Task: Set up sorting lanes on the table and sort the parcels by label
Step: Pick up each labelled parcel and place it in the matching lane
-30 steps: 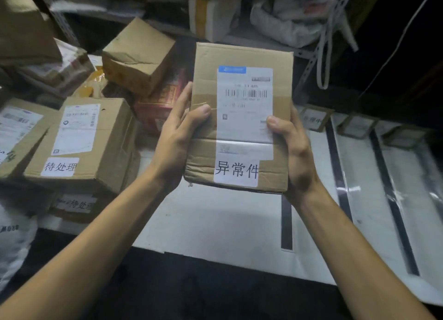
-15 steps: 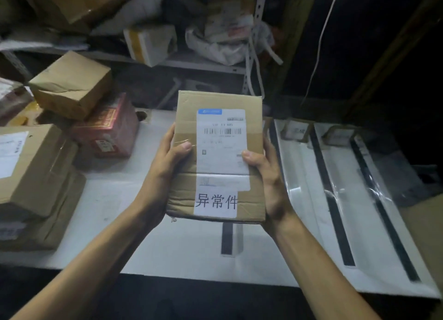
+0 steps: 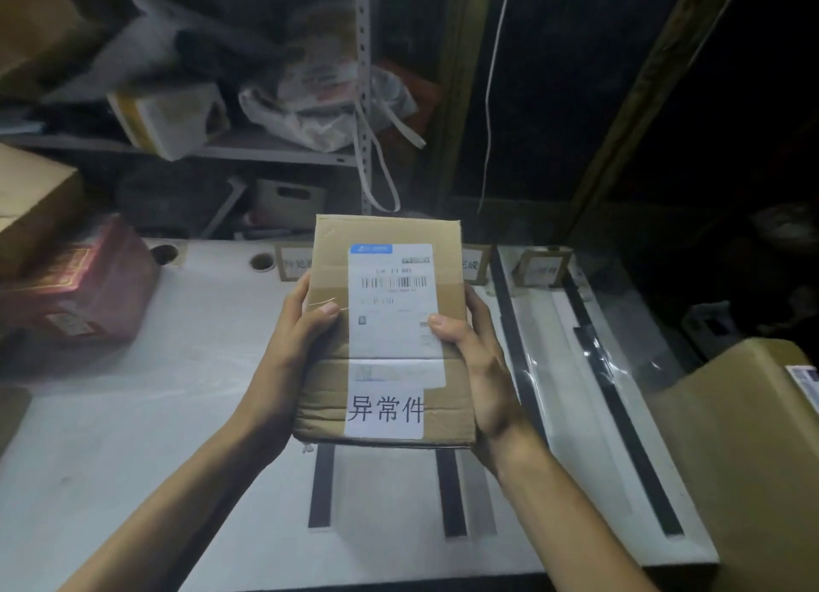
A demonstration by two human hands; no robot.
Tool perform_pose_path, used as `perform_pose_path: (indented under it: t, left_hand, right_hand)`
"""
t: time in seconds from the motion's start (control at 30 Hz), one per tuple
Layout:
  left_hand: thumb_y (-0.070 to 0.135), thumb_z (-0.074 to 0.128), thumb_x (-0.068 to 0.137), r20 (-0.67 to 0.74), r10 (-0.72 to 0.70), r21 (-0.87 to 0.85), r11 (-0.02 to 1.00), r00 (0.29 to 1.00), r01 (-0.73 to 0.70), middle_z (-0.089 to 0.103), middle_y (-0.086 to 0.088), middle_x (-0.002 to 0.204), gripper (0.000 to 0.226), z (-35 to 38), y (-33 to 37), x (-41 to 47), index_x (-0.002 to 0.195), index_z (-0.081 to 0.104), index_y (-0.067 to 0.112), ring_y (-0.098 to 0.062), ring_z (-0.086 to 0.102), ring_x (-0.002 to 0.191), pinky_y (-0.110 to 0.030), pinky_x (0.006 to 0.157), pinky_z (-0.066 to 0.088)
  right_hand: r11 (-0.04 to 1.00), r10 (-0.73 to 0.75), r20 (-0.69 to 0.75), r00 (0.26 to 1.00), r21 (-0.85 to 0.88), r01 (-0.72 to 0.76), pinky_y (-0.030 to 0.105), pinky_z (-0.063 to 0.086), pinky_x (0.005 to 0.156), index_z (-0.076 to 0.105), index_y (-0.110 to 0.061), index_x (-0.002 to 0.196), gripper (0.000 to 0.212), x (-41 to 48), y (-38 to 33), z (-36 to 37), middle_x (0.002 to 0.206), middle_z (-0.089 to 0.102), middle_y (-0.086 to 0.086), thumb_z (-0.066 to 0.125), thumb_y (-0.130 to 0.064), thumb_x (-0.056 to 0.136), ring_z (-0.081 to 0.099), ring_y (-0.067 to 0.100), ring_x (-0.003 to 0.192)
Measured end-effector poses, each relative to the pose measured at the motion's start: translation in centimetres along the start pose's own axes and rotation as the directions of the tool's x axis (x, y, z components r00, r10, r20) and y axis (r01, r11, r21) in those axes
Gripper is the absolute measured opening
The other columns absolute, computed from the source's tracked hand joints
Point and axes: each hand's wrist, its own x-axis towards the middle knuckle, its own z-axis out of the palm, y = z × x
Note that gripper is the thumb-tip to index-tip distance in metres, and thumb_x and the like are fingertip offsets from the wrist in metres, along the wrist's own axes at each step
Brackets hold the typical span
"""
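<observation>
Gripping a labelled parcel (image 3: 390, 338) — left hand (image 3: 288, 356), right hand (image 3: 481, 369) — above white table (image 3: 133, 414), black tape lanes (image 3: 320, 485), dim cluttered shelving (image 3: 274, 150).

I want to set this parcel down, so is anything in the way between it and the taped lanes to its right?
Nothing visible does. The left hand and right hand hold the parcel above the table; the lanes between the black tape strips to its right hold nothing. The big cardboard box sits beyond them.
</observation>
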Motion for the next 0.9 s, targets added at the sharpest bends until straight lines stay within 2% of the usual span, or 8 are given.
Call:
perform_pose_path:
  t: [0.13, 0.3, 0.5, 0.63, 0.73, 0.8, 0.83, 0.9]
  left_hand:
    - [0.039, 0.054, 0.081, 0.098, 0.004, -0.003, 1.0, 0.995, -0.003, 0.071, 0.007, 0.114, 0.056, 3.2, 0.0, 2.7, 0.135, 0.047, 0.026, -0.011, 0.07, 0.099, -0.022, 0.071, 0.056]
    - [0.051, 0.061, 0.076, 0.148, 0.003, 0.003, 1.0, 0.989, -0.003, 0.063, 0.004, 0.13, 0.073, 8.3, -0.6, 6.6, 0.143, 0.04, 0.03, -0.017, 0.065, 0.114, -0.043, 0.094, 0.052]
    - [0.042, 0.057, 0.087, 0.179, -0.048, 0.031, 0.999, 0.983, 0.043, 0.066, 0.004, 0.125, 0.059, 15.6, -2.8, 9.9, 0.142, 0.042, 0.029, -0.015, 0.068, 0.106, -0.029, 0.078, 0.055]
    - [0.043, 0.058, 0.09, 0.114, -0.065, 0.043, 0.997, 0.991, 0.061, 0.065, 0.006, 0.125, 0.057, 20.9, -4.7, 11.4, 0.142, 0.04, 0.028, -0.009, 0.068, 0.104, -0.025, 0.077, 0.056]
    - [0.053, 0.061, 0.078, 0.051, -0.099, 0.059, 0.994, 0.994, 0.096, 0.061, 0.001, 0.132, 0.077, 24.6, -5.5, 12.3, 0.145, 0.035, 0.026, -0.012, 0.067, 0.108, -0.036, 0.091, 0.054]
    - [0.048, 0.06, 0.086, 0.028, -0.123, 0.071, 0.99, 0.992, 0.121, 0.061, -0.001, 0.13, 0.07, 27.1, -5.8, 12.7, 0.146, 0.03, 0.027, -0.012, 0.068, 0.104, -0.033, 0.085, 0.056]
    - [0.044, 0.057, 0.092, 0.021, -0.128, 0.074, 0.989, 0.992, 0.126, 0.061, -0.001, 0.128, 0.062, 28.2, -5.9, 12.9, 0.145, 0.029, 0.027, -0.013, 0.069, 0.101, -0.03, 0.08, 0.057]
    - [0.039, 0.054, 0.096, 0.029, -0.139, 0.067, 0.988, 0.99, 0.137, 0.06, -0.004, 0.127, 0.055, 30.2, -5.9, 13.2, 0.144, 0.029, 0.025, -0.016, 0.068, 0.104, -0.03, 0.079, 0.058]
  right_hand:
    - [0.999, -0.023, -0.056, 0.998, -0.048, 0.021, 0.058, 0.054, 0.096, 0.051, -0.041, 0.137, 0.06, 2.0, -1.8, -2.7, 0.12, 0.071, 0.006, 0.067, -0.035, 0.08, 0.071, 0.03, 0.107]
    - [0.98, -0.049, -0.081, 0.996, -0.195, 0.033, 0.045, 0.058, 0.093, 0.052, -0.044, 0.135, 0.048, 3.7, -5.3, -7.8, 0.117, 0.073, -0.008, 0.063, -0.04, 0.088, 0.072, 0.019, 0.104]
    - [0.94, -0.045, -0.215, 0.976, -0.339, -0.031, 0.046, 0.054, 0.099, 0.06, -0.046, 0.12, 0.027, 5.9, -7.6, -15.0, 0.111, 0.074, -0.016, 0.061, -0.031, 0.097, 0.071, 0.01, 0.103]
    - [0.894, -0.058, -0.219, 0.974, -0.446, -0.047, 0.025, 0.054, 0.09, 0.052, -0.035, 0.126, 0.026, 8.0, -9.4, -19.3, 0.114, 0.068, -0.017, 0.053, -0.024, 0.103, 0.065, 0.012, 0.113]
    - [0.729, -0.047, -0.192, 0.98, -0.678, -0.097, 0.012, 0.048, 0.069, 0.023, -0.033, 0.154, 0.059, 9.6, -11.6, -22.5, 0.138, 0.05, -0.008, 0.052, -0.027, 0.103, 0.054, 0.01, 0.116]
    - [0.519, -0.05, -0.144, 0.988, -0.849, -0.097, 0.03, 0.053, 0.092, 0.008, -0.039, 0.157, 0.079, 10.3, -12.8, -23.9, 0.152, 0.032, 0.003, 0.059, -0.039, 0.096, 0.041, 0.02, 0.132]
    - [0.406, -0.029, -0.12, 0.992, -0.909, -0.098, 0.044, 0.045, 0.107, 0.005, -0.041, 0.156, 0.087, 10.5, -13.4, -24.3, 0.156, 0.023, 0.007, 0.063, -0.049, 0.092, 0.03, 0.029, 0.14]
    - [0.275, 0.037, -0.132, 0.991, -0.952, -0.137, 0.056, 0.025, 0.115, 0.0, -0.039, 0.157, 0.102, 10.7, -14.2, -24.3, 0.163, 0.0, 0.011, 0.064, -0.067, 0.083, 0.009, 0.039, 0.148]
